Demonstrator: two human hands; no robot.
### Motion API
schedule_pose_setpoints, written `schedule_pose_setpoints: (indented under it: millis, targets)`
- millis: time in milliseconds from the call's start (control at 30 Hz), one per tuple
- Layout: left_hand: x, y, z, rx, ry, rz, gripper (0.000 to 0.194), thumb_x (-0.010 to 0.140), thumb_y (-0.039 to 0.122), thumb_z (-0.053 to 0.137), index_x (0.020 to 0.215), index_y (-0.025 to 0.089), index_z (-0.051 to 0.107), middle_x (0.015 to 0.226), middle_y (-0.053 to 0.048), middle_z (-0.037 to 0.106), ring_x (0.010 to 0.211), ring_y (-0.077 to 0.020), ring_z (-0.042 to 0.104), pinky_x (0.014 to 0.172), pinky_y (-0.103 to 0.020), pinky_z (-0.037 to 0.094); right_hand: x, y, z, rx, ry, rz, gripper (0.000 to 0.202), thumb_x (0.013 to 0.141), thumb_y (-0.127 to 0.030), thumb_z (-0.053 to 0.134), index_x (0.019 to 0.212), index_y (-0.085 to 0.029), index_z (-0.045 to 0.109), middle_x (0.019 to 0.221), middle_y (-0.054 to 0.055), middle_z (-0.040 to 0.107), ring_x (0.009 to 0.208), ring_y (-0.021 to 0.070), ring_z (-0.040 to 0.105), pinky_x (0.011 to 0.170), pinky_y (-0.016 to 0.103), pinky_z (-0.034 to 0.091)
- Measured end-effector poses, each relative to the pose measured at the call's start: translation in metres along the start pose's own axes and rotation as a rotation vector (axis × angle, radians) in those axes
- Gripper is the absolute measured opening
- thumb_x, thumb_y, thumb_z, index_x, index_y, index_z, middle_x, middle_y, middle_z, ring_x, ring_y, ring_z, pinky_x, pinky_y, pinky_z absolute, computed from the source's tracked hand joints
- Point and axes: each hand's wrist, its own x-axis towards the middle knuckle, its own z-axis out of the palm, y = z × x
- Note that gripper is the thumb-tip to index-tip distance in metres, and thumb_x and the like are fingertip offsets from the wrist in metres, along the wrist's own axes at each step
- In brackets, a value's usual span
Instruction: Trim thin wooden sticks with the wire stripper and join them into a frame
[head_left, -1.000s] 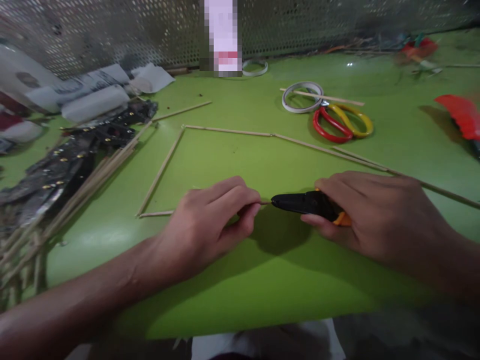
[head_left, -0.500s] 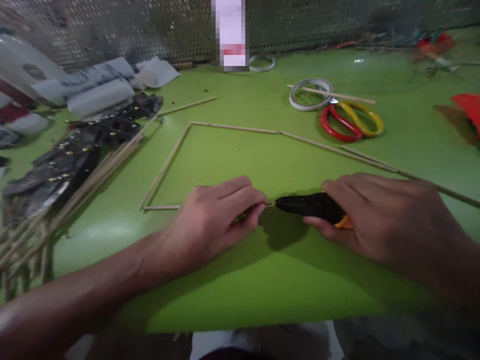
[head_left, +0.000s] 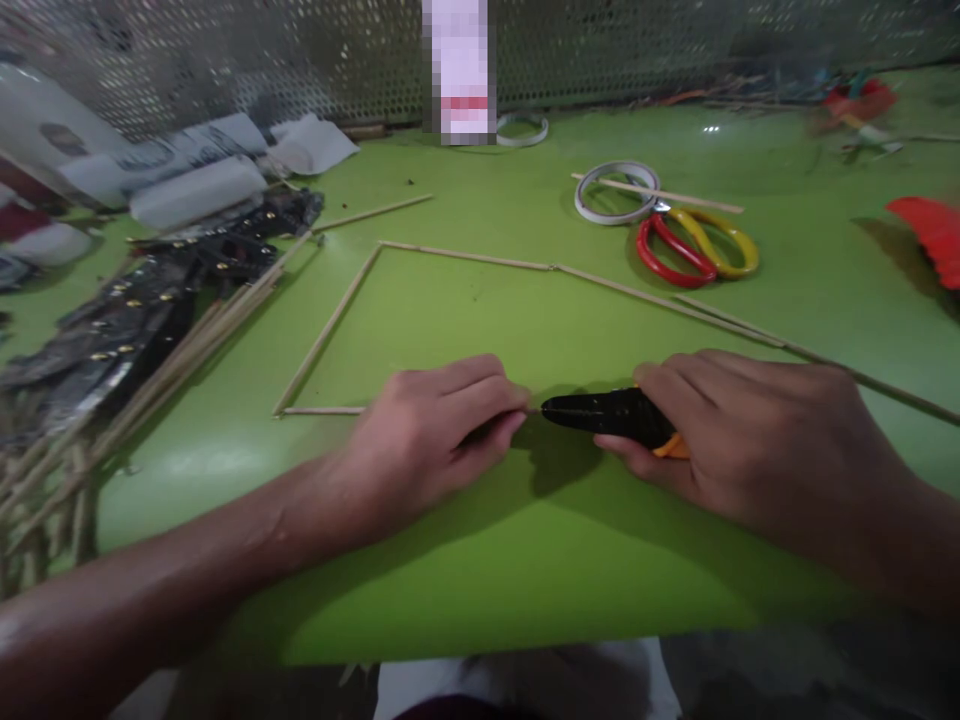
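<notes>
A thin wooden stick (head_left: 322, 411), the near side of a bent stick frame (head_left: 465, 257), runs under my left hand (head_left: 442, 425). The fingers pinch it near its end, and a short tip pokes out to the right. My right hand (head_left: 765, 450) is wrapped round black-nosed pliers (head_left: 600, 412) with orange on the handles. The jaws look closed, with their nose touching the stick's tip; whether they grip it is too small to tell. Farther right, the frame's long side (head_left: 667, 300) slants past my right hand.
Scissors with red and yellow handles (head_left: 679, 255) lie beside a white tape roll (head_left: 585, 205), a loose stick across it. To the left are a bundle of sticks (head_left: 202, 345), black studded material (head_left: 127, 310) and a white roll (head_left: 199, 192). Red material (head_left: 926, 235) sits far right.
The pliers have shifted slightly left, so their nose now meets the stick's tip. My left hand has barely moved. The whole view has drifted a little.
</notes>
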Motion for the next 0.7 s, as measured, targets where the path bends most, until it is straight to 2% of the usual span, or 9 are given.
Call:
schedule_pose_setpoints:
  millis: [100, 200, 533, 700]
  targets:
    - [0.0010, 0.0007, 0.0011, -0.016, 0.003, -0.026, 0.006, 0.088, 0.007, 0.059, 0.088, 0.009, 0.065, 0.076, -0.002, 0.062, 0.062, -0.0071, 0.053, 0.056, -0.018, 0.042, -0.0004, 0.0000, -0.0009, 0.004, 0.004, 0.015, 0.045, 0.096, -0.051, 0.042, 0.072, -0.016, 0.057, 0.060, 0.003, 0.056, 0.054, 0.0165, 0.053, 0.050, 0.029, 0.022]
    - [0.0016, 0.0009, 0.0026, -0.005, 0.015, -0.027, 0.008, 0.089, 0.013, 0.062, 0.095, 0.012, 0.066, 0.080, -0.001, 0.062, 0.065, -0.0081, 0.054, 0.057, -0.020, 0.042, -0.0002, -0.0001, -0.0009, 0.014, 0.002, 0.018, 0.045, 0.096, -0.051, 0.041, 0.073, -0.016, 0.057, 0.061, 0.003, 0.057, 0.055, 0.0164, 0.053, 0.051, 0.029, 0.022]
    - [-0.0039, 0.0018, 0.0063, 0.207, 0.128, 0.117, 0.007, 0.091, 0.014, 0.060, 0.091, 0.015, 0.066, 0.087, -0.001, 0.069, 0.067, -0.0088, 0.061, 0.053, -0.023, 0.041, 0.0004, 0.0002, 0.0004, 0.041, 0.032, 0.017, 0.046, 0.097, -0.049, 0.041, 0.077, -0.013, 0.061, 0.061, 0.003, 0.059, 0.054, 0.0167, 0.056, 0.050, 0.030, 0.023]
    - [-0.0037, 0.0025, 0.0048, 0.219, 0.115, 0.150, 0.007, 0.090, 0.013, 0.060, 0.088, 0.015, 0.066, 0.086, -0.001, 0.069, 0.066, -0.0097, 0.062, 0.052, -0.024, 0.042, -0.0009, -0.0007, 0.0013, 0.042, 0.030, 0.039, 0.046, 0.097, -0.050, 0.041, 0.076, -0.014, 0.061, 0.062, 0.003, 0.060, 0.056, 0.0167, 0.057, 0.050, 0.030, 0.023]
